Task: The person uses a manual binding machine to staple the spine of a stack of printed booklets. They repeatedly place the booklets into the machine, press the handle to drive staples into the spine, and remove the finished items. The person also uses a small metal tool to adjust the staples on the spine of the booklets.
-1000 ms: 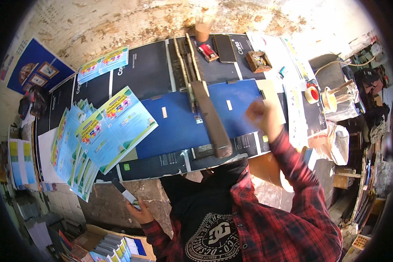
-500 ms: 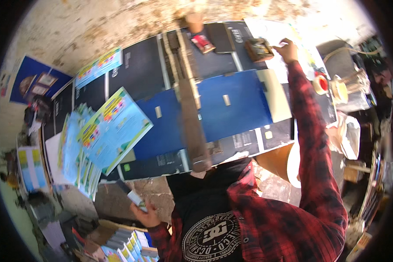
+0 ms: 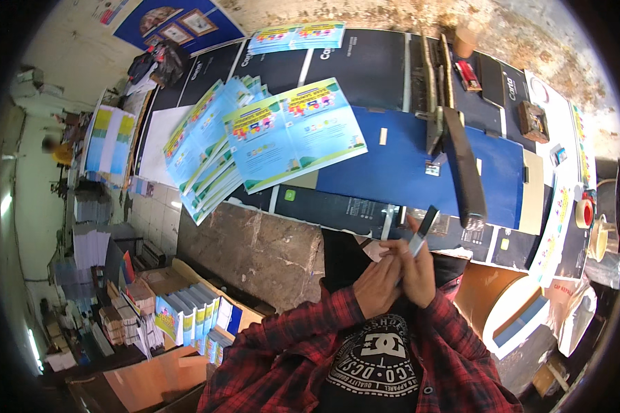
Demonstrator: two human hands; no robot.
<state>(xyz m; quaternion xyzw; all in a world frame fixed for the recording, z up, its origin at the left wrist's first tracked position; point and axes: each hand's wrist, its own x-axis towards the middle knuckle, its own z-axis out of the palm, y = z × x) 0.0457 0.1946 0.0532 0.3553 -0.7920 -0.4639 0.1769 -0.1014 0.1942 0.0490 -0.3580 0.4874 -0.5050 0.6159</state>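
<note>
My left hand (image 3: 377, 286) and my right hand (image 3: 417, 272) meet in front of my chest, near the table's front edge. Slanting up out of my right hand is a slim black-and-silver tool (image 3: 422, 233), its exact kind unclear. The left fingers are folded together against the right hand, near the tool's lower end; what they hold is hidden. Beyond my hands lies a blue board (image 3: 503, 168), crossed by a device with a long dark lever (image 3: 464, 175). A fanned pile of blue printed sheets (image 3: 289, 141) overlaps the board's left part.
A second stack of printed sheets (image 3: 296, 36) lies at the table's back edge. Right of the lever are a small open box (image 3: 533, 122), a red packet (image 3: 468, 76) and tape rolls (image 3: 584, 213). A carton of bound booklets (image 3: 189, 313) stands below left.
My right hand has come back from the far right of the table to meet the left. The left hand and the tool have moved right, to my chest. The view has shifted left.
</note>
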